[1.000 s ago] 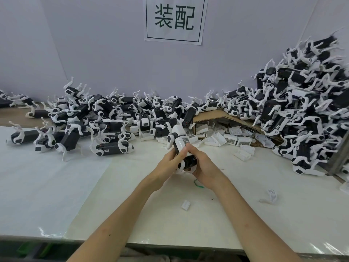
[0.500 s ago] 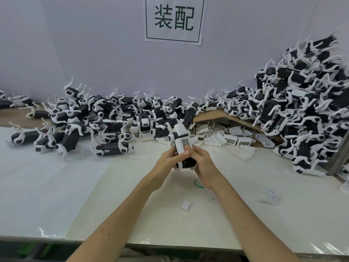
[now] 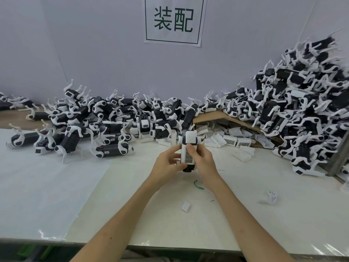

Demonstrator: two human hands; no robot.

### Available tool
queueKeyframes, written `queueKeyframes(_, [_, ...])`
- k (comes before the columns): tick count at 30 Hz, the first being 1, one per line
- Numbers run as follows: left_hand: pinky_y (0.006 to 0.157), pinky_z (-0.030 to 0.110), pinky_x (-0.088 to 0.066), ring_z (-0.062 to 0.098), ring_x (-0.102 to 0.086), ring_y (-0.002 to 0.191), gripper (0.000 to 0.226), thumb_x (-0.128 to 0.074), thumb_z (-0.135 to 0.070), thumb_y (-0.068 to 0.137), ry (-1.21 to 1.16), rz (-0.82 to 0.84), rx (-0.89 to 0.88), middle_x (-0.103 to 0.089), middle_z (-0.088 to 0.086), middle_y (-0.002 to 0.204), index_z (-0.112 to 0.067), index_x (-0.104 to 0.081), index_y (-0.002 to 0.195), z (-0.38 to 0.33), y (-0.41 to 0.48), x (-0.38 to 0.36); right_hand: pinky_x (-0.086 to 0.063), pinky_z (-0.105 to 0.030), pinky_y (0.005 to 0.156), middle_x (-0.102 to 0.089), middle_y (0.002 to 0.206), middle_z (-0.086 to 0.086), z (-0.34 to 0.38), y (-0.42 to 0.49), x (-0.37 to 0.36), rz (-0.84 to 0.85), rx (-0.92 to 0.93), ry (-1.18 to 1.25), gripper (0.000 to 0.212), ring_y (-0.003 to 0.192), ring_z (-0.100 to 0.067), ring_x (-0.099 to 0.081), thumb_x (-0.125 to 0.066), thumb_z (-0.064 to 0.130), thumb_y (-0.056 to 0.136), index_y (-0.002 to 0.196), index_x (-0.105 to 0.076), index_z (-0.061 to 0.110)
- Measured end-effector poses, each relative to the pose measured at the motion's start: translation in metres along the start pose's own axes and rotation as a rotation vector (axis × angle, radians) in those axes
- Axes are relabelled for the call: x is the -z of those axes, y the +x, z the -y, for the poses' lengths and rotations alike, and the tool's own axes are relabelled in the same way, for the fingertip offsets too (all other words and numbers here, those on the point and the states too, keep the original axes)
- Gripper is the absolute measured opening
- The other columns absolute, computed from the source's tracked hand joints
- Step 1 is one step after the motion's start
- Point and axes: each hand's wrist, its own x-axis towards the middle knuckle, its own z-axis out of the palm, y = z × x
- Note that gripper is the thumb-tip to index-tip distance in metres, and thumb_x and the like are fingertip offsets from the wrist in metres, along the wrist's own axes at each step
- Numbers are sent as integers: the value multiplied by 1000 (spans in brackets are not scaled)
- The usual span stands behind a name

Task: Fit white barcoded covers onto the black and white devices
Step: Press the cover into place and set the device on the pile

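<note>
One device (image 3: 190, 138) gripped between both hands (image 3: 169, 164) (image 3: 203, 162), cover (image 3: 187, 155) uppermost.

Plain pale lilac-grey wall (image 3: 94, 44) right across the back, and up top centre a white paper sign (image 3: 172, 19) with two dark characters in a thin frame. Down below, a cream worktable (image 3: 245, 214) fills the view, a glossy white sheet (image 3: 47, 186) over its left side, soft light glinting along the near edge.
</note>
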Motion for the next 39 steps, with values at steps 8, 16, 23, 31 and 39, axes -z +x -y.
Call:
queueKeyframes(8, [76,18,-52,9,-65,90,43,-80,-24,84,249,-10,13,-70,-11,103,-30,-58,120,5,1,-6,-55,-20,66,-77,87,7,-2,0,1,25,43,-74,15,82,-7,-73,-65,38,94,95,-71,24])
queueKeyframes(16, [89,44,-51,17,-69,87,50,-81,-37,76,459,-130,-51,-72,-9,91,-22,-60,118,10,0,-10,-53,-19,69,-76,87,3,2,-3,-2,74,26,7,12,82,-8,-72,-66,26,95,96,-73,16])
queueKeyframes(23, [91,32,-21,22,-59,93,43,-78,-32,75,916,-285,-190,-64,-12,82,-29,-62,115,14,-1,-8,-51,-45,94,-75,97,-10,6,-4,-1,8,-59,29,36,105,-35,-67,-63,54,87,90,-70,19])
queueKeyframes(31, [103,39,-25,19,-54,104,38,-76,-23,80,900,-219,-241,-68,-13,95,-25,-59,113,17,-1,-7,-61,-39,79,-76,90,-10,1,1,0,-119,-45,-101,38,87,-26,-73,-48,39,103,93,-74,13])
queueKeyframes(39, [95,33,-22,18,-52,102,38,-76,-22,81,908,-241,-244,-69,-13,98,-26,-58,114,20,1,-4,-60,-34,76,-76,92,-12,-4,4,2,-60,-65,-83,42,85,-24,-73,-43,40,105,102,-71,9])
